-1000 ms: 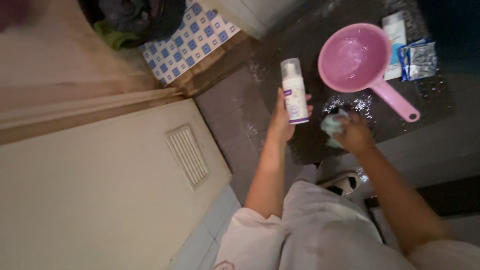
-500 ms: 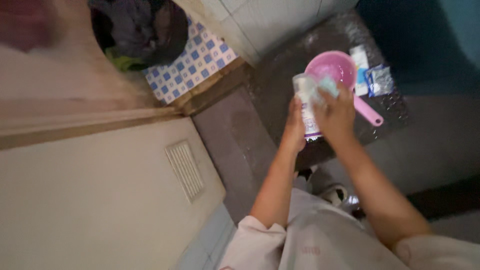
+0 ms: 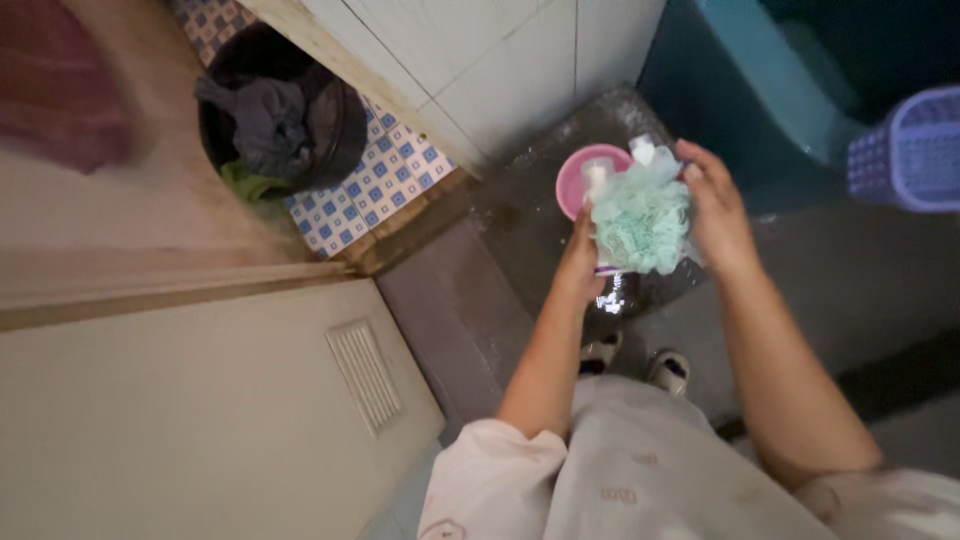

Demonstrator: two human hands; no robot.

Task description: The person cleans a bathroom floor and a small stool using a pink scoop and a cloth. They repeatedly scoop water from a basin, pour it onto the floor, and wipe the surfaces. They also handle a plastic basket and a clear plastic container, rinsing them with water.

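Note:
My left hand (image 3: 578, 268) grips a white pump bottle (image 3: 598, 180) with a clear cap, held upright above the wet dark floor. My right hand (image 3: 712, 205) holds a pale green mesh sponge (image 3: 640, 220) right against the bottle, covering most of its body. Behind both, a pink dipper (image 3: 572, 180) sits on the floor, largely hidden by the sponge and bottle.
A dark basket of clothes (image 3: 275, 120) stands at the upper left on blue-checked tiles (image 3: 375, 190). A cream door with a vent (image 3: 362, 375) fills the left. A teal tub (image 3: 760, 70) and a purple basket (image 3: 905, 150) are at the upper right. My sandalled feet (image 3: 668, 370) show below.
The view tilted up and away from the floor. My right hand lifted the green sponge from the floor to the bottle and spread it out; the pink dipper is now mostly hidden.

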